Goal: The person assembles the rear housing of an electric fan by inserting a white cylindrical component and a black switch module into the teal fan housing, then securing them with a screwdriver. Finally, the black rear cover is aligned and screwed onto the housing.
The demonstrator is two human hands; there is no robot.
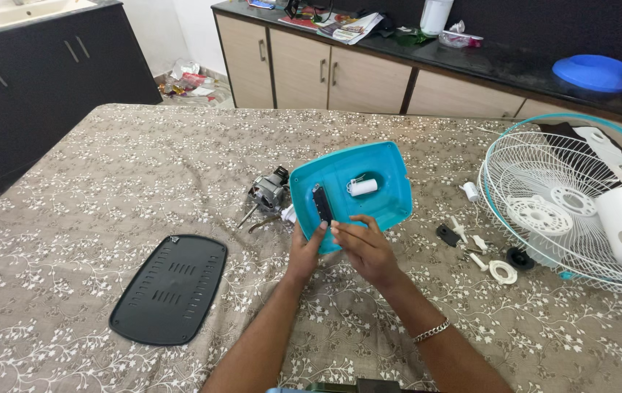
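Teal fan base shell (pixel 369 171) tipped up off the table (pixel 92 167), hollow side facing the person, both hands pinching its near lower edge: left hand (pixel 303 251) just below the upright black switch block (pixel 321 203), right hand (pixel 365 247) beside it.

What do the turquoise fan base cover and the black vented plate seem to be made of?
The turquoise fan base cover, held by both hands, looks like moulded plastic: smooth, even colour with a soft sheen. The black vented plate is probably plastic too, matt, with moulded slots, though painted metal cannot be ruled out.
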